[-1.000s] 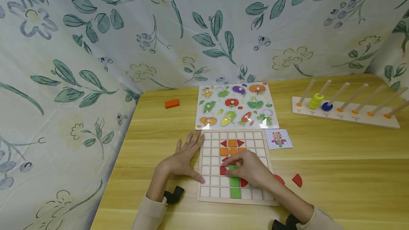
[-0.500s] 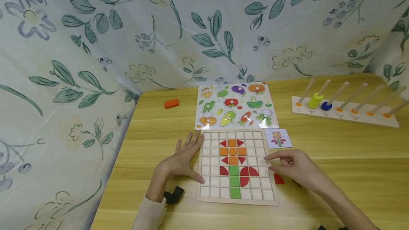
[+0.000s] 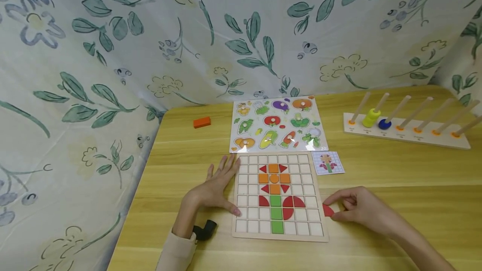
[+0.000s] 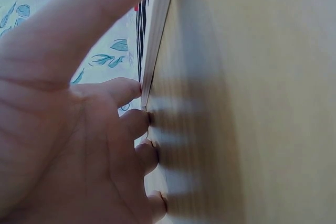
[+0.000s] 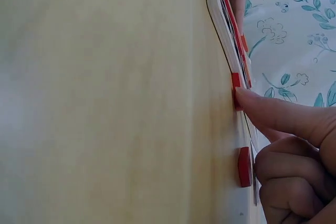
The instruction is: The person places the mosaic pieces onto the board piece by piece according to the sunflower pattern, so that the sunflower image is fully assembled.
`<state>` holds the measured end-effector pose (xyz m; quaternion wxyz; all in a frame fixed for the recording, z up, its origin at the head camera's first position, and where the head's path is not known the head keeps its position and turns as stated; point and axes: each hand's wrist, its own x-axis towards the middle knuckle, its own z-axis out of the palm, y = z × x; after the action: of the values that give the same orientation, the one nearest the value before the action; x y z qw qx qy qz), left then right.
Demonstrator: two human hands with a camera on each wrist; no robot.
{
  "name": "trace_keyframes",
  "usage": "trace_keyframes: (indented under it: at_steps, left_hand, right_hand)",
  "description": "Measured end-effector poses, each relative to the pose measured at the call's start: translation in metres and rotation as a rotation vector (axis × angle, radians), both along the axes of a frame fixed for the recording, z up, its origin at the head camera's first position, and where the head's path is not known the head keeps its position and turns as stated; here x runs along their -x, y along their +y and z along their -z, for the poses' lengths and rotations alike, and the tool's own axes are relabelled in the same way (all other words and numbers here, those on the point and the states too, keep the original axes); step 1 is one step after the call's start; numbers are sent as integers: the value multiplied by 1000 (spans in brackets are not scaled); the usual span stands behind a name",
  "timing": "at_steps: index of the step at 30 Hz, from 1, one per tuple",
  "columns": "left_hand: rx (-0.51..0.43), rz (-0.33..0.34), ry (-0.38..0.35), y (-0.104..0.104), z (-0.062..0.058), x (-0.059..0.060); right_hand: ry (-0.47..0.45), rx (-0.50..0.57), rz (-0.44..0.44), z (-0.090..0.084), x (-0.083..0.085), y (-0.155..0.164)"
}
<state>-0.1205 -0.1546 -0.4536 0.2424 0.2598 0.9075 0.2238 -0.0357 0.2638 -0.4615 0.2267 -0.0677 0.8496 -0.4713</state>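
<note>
In the head view my left hand (image 3: 211, 191) lies with spread fingers against the left edge of a wooden grid board (image 3: 301, 238). Thumb and index finger of my right hand (image 3: 357, 206) pinch a red quarter-circle tile (image 3: 328, 210) on the table, just off the board's right edge. The right wrist view shows the thumb on that tile and a second red tile (image 5: 245, 167) beneath the curled fingers. Set in the board are orange tiles (image 3: 273, 168), green squares (image 3: 276, 213), small red triangles (image 3: 285, 188) and several red quarter-circles (image 3: 288, 213).
A pattern card (image 3: 328, 163) lies at the board's upper right. Behind the board is a vegetable peg puzzle (image 3: 278, 124). An orange block (image 3: 202, 122) sits at back left. A peg stand (image 3: 406, 132) with upright rods stands at back right. Floral cloth (image 3: 211, 32) hangs behind the table.
My right hand has left the board's middle, where a red quarter-circle tile now lies left of the green squares, and moved right to another red tile. My left hand has stayed put.
</note>
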Motion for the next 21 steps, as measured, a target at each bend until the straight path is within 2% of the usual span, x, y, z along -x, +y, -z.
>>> trace_keyframes:
  at_steps: [8, 16, 21]
  left_hand:
    - [-12, 4, 6, -1, 0, 0]
    - [-34, 14, 15, -2, 4, 1]
    - [-8, 7, 7, -1, 2, 1]
  right_hand:
    - [26, -66, 39, -4, 5, 4]
    - [33, -87, 63, -3, 5, -4]
    - [61, -110, 65, -3, 6, 2]
